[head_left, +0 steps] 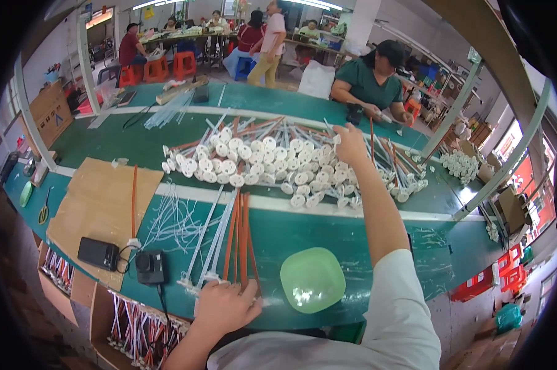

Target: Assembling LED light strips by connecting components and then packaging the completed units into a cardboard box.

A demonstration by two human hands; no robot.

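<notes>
My left hand (228, 305) is at the near table edge. Its fingers are bent over the near ends of several flat orange strips (244, 237) and grey-white strips (220, 237), where small white end pieces show. My right hand (351, 145) reaches far forward over a large heap of strips with round white caps (269, 157). Its fingers curl down at the heap's far side, and what lies under them is hidden. Between my arms sits a pale green bowl-like dish (313, 280), close to the near edge.
Left are a cardboard sheet (99, 209), thin white cords (177, 219), a black box (98, 253), a small black device (151, 267) and scissors (44, 213). A co-worker in green (374, 83) handles a strip across the table. Metal posts (507, 154) rise at the sides.
</notes>
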